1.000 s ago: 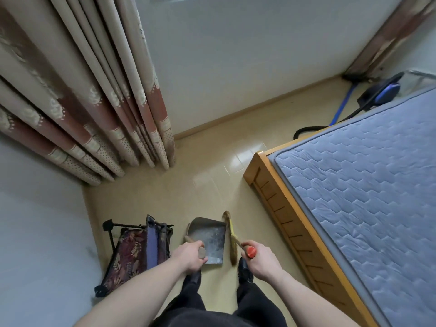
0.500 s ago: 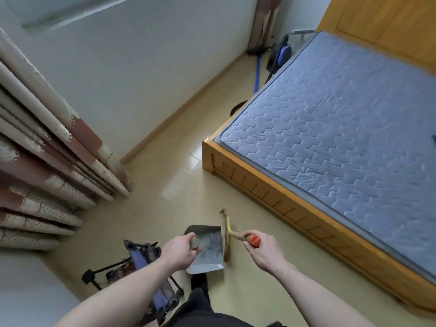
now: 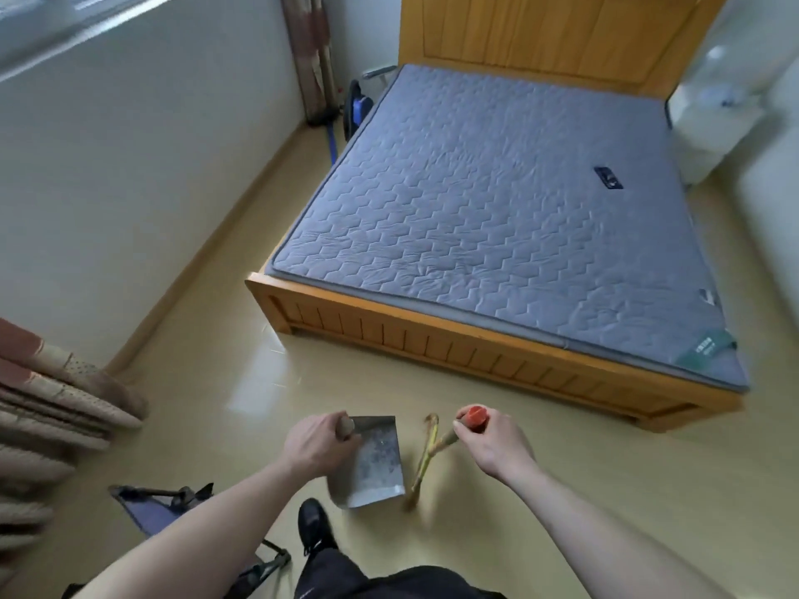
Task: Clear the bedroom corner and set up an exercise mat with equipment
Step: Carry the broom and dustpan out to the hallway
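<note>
Two hands were busy low in the view. Left hand (image 3: 318,445) had its fingers curled round the wooden handle of a metal dustpan (image 3: 375,462), which hung tilted above the floor (image 3: 540,447), open mouth toward the person. Right hand (image 3: 488,440) gripped a small broom (image 3: 432,447) by its handle, thumb and fingers closed just below the orange cap; the bristle end was blurred and pointed down, just right of the dustpan, not touching it as far as could be told. A black shoe (image 3: 314,527) stood below the dustpan. A folded chair (image 3: 164,510) with a dark frame lay on the floor at lower left, near the patterned curtain (image 3: 56,408). Beyond the hands stood a wooden bed (image 3: 475,345) with a bare grey mattress (image 3: 497,218); a small dark flat object (image 3: 607,178) lay on it. A blue-and-black item (image 3: 358,110) sat in the far corner beside the bed, too small to identify.
</note>
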Tool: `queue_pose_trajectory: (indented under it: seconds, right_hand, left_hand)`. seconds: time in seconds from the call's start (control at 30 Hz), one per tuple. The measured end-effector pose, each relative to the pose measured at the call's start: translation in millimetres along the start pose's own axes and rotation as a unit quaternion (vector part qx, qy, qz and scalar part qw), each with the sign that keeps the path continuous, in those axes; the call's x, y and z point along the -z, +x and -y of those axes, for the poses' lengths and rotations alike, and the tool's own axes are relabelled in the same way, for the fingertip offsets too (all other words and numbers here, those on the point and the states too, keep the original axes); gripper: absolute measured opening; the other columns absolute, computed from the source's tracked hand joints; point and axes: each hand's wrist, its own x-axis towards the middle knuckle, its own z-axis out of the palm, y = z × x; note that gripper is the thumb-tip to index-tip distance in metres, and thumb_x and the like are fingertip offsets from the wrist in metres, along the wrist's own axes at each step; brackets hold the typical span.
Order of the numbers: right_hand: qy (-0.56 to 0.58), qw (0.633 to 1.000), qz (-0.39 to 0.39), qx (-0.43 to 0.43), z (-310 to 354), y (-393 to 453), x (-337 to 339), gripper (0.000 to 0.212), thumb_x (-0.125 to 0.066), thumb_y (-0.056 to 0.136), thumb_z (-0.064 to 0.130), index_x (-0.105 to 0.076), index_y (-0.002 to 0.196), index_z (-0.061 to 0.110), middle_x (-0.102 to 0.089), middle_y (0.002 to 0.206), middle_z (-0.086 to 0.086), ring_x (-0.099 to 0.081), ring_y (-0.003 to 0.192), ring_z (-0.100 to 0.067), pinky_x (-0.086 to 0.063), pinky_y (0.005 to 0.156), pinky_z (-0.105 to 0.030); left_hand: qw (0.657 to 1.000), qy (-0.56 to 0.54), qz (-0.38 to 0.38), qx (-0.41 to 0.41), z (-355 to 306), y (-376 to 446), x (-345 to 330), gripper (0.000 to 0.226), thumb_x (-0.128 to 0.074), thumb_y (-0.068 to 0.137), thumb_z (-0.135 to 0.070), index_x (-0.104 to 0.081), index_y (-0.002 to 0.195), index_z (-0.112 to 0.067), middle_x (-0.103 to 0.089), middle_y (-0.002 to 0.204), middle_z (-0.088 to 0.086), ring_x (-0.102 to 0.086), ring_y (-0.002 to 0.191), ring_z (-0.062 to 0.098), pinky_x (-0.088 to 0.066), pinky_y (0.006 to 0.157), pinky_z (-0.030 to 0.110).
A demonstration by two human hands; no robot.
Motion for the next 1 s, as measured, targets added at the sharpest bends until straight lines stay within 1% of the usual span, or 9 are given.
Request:
queue_pose_trajectory:
  seconds: [0.13,0.27,0.37,0.47,0.57,0.67,0.8,0.93,1.0]
  right_hand:
    - [0.019,0.999,-0.028,-0.014,-69,-25,48,0.026,-0.061,0.088,0.058,-0.072,0.096,0.035,-0.074,0.093,0.009,-0.067,0.087,-0.018,-0.057,0.079,-0.033]
    - [0.042,0.995,-0.072,-0.052,-146,-48,104,0.028,-0.06,0.09,0.058,-0.072,0.094,0.033,-0.074,0.089,0.009,-0.068,0.084,-0.017,-0.056,0.074,-0.031]
    - [0.06,0.99,-0.094,-0.087,-196,-62,140,0.032,-0.058,0.092,0.057,-0.073,0.091,0.029,-0.073,0.084,0.006,-0.067,0.079,-0.017,-0.055,0.069,-0.03]
    - [0.081,0.979,-0.127,-0.14,-255,-74,176,0.037,-0.057,0.091,0.059,-0.075,0.093,0.026,-0.074,0.087,0.001,-0.069,0.083,-0.022,-0.057,0.072,-0.032]
    - [0.098,0.967,-0.153,-0.178,-305,-83,208,0.039,-0.058,0.092,0.057,-0.074,0.099,0.023,-0.073,0.095,-0.002,-0.069,0.09,-0.025,-0.053,0.073,-0.031]
    - [0.107,0.954,-0.175,-0.22,-363,-87,245,0.041,-0.057,0.093,0.057,-0.071,0.096,0.019,-0.071,0.092,-0.003,-0.068,0.087,-0.026,-0.048,0.069,-0.03]
    - [0.117,0.94,-0.188,-0.258,-437,-86,291,0.032,-0.057,0.095,0.053,-0.068,0.092,0.023,-0.061,0.079,0.007,-0.059,0.076,-0.019,-0.045,0.068,-0.028]
    - [0.138,0.922,-0.212,-0.292,-499,-89,333,0.027,-0.057,0.092,0.055,-0.072,0.1,0.033,-0.072,0.093,0.006,-0.068,0.089,-0.021,-0.053,0.074,-0.031]
    - [0.147,0.914,-0.225,-0.304,-533,-89,356,0.024,-0.059,0.091,0.054,-0.071,0.099,0.035,-0.074,0.094,0.006,-0.069,0.091,-0.021,-0.055,0.075,-0.032]
  left_hand:
    - [1.0,0.0,-0.01,-0.025,-69,-4,-19,0.026,-0.06,0.085,-0.056,-0.062,0.09,-0.03,-0.067,0.085,-0.01,-0.062,0.078,0.016,-0.053,0.067,0.029]
    - [0.996,0.036,-0.01,-0.08,-169,-7,-33,0.015,-0.061,0.087,-0.043,-0.067,0.089,-0.03,-0.066,0.084,-0.011,-0.06,0.074,0.012,-0.046,0.058,0.026]
    - [0.993,0.05,-0.003,-0.106,-238,-2,-48,0.013,-0.061,0.084,-0.045,-0.066,0.088,-0.033,-0.066,0.086,-0.013,-0.06,0.078,0.015,-0.044,0.062,0.027]
    - [0.986,0.07,0.021,-0.153,-314,6,-75,0.017,-0.059,0.082,-0.046,-0.068,0.09,-0.035,-0.069,0.092,-0.013,-0.062,0.083,0.015,-0.046,0.064,0.027]
    - [0.977,0.075,0.042,-0.197,-377,15,-102,0.016,-0.057,0.082,-0.043,-0.067,0.087,-0.032,-0.069,0.09,-0.012,-0.063,0.081,0.016,-0.054,0.067,0.031]
    - [0.963,0.101,0.068,-0.241,-452,27,-134,0.016,-0.056,0.083,-0.042,-0.067,0.09,-0.033,-0.069,0.089,-0.012,-0.062,0.08,0.014,-0.055,0.068,0.031]
    - [0.943,0.13,0.094,-0.293,-549,47,-177,0.017,-0.057,0.082,-0.042,-0.068,0.093,-0.036,-0.069,0.091,-0.014,-0.063,0.082,0.014,-0.056,0.071,0.031]
    - [0.927,0.142,0.12,-0.326,-641,60,-213,0.02,-0.058,0.083,-0.046,-0.066,0.101,-0.041,-0.066,0.095,-0.015,-0.061,0.086,0.013,-0.057,0.073,0.031]
    - [0.918,0.148,0.137,-0.343,-690,68,-229,0.022,-0.06,0.081,-0.048,-0.066,0.101,-0.043,-0.065,0.097,-0.016,-0.06,0.089,0.013,-0.056,0.075,0.031]
